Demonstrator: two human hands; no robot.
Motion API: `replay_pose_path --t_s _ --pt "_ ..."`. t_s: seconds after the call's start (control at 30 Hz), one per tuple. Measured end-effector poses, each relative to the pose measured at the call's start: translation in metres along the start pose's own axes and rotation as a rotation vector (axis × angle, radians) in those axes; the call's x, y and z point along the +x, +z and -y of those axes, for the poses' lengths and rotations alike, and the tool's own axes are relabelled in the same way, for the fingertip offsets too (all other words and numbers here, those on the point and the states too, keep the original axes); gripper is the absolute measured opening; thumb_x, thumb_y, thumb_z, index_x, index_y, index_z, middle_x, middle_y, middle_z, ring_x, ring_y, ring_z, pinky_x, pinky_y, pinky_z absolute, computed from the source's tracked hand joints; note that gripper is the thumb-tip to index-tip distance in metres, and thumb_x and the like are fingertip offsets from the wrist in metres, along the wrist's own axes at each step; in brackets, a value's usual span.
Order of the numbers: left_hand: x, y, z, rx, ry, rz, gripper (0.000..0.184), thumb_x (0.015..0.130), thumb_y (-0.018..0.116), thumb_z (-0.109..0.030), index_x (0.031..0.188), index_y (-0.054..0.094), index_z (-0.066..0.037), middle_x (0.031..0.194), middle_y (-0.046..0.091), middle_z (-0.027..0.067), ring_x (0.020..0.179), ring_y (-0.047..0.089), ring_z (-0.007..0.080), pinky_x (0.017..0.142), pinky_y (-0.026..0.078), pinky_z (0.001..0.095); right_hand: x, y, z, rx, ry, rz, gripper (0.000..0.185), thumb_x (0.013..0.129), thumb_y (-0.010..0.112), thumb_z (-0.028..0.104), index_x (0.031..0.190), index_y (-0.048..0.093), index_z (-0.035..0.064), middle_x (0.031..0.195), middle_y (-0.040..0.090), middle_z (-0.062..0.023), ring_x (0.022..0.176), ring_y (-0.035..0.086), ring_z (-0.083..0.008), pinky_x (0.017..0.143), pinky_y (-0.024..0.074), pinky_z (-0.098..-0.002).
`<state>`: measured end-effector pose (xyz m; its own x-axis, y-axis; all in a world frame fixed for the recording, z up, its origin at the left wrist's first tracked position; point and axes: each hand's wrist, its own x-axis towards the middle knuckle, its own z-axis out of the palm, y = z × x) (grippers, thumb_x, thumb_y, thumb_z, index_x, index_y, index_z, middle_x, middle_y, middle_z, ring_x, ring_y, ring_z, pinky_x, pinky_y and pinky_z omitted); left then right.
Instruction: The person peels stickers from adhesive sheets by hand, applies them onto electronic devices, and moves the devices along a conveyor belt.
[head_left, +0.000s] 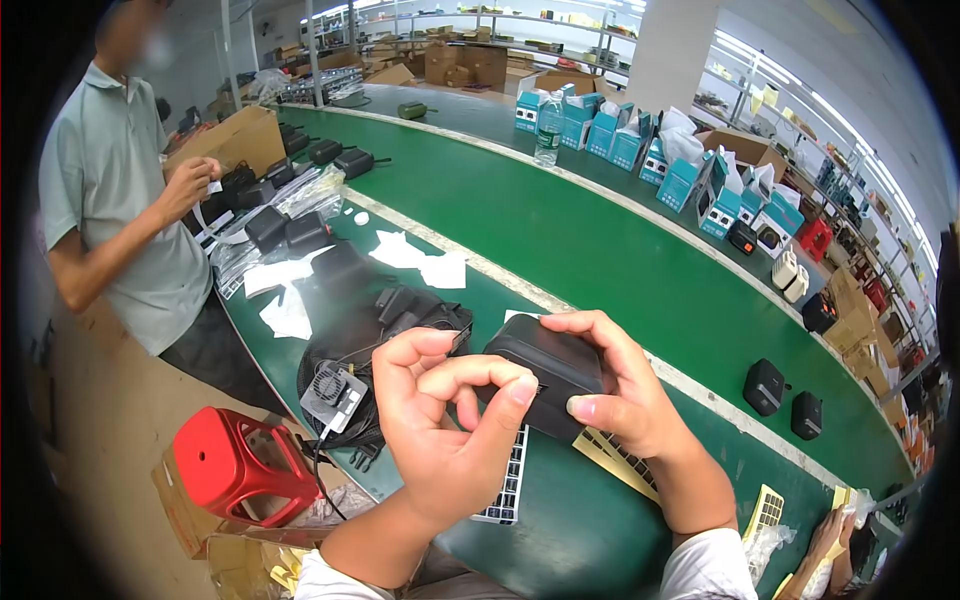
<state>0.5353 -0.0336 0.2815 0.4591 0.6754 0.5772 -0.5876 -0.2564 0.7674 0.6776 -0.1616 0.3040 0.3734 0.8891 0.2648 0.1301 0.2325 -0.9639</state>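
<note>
My right hand [635, 400] grips a black, box-shaped device [535, 350] with rounded edges, probably a portable speaker, fingers over its far side and thumb on the near face. My left hand [445, 435] is closed in a pinch, with thumb and index fingertip meeting at the device's near edge. Whatever lies between those fingertips is too small to make out. Under my hands, on the green table, lie a sheet of dark labels [507, 485] and a yellow-backed sheet [615, 460]. To the left sits a black mesh bag [345, 350] holding dark items, with a small fan unit [333, 397] on it.
A person in a light shirt [110, 200] stands at left beside black devices [268, 228] and white papers [400, 250]. A red stool [225, 460] stands below. Blue boxes [630, 140] and a bottle [549, 130] line the green belt. Another person's hands [832, 540] are at lower right.
</note>
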Motion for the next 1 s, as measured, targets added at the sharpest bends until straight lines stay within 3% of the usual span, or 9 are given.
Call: replay_pose_path --t_s 0.5,0.77,1.0 --pt "-0.008 0.025 0.016 -0.066 0.008 -0.084 0.056 0.088 0.079 0.0 0.123 0.036 -0.006 0.09 0.076 0.0055 0.069 0.045 0.0011 0.064 0.035 0.0171 -0.012 -0.014 -0.001 -0.04 0.009 -0.058 0.069 0.084 0.081 0.017 0.144 0.049 0.0065 0.135 0.055 -0.0101 0.126 0.055 -0.0209 0.104 0.0472 -0.0368" --pt "-0.01 0.023 0.022 0.046 0.144 -0.069 0.058 0.085 0.08 0.004 0.122 0.036 -0.006 0.089 0.075 0.0058 0.061 0.043 -0.0002 0.054 0.03 0.0151 -0.016 -0.012 0.004 -0.039 0.058 -0.07 0.072 0.082 0.083 0.016 0.144 0.048 0.0055 0.135 0.055 -0.0111 0.124 0.055 -0.0204 0.104 0.0474 -0.0366" --pt "-0.013 0.019 0.027 0.113 0.209 -0.071 0.062 0.082 0.083 0.003 0.121 0.036 -0.007 0.087 0.075 0.0029 0.061 0.042 -0.0003 0.054 0.03 0.0147 -0.019 -0.01 0.006 -0.02 0.061 -0.075 0.073 0.082 0.084 0.014 0.145 0.047 0.0051 0.136 0.055 -0.0109 0.124 0.055 -0.0199 0.104 0.0468 -0.0358"
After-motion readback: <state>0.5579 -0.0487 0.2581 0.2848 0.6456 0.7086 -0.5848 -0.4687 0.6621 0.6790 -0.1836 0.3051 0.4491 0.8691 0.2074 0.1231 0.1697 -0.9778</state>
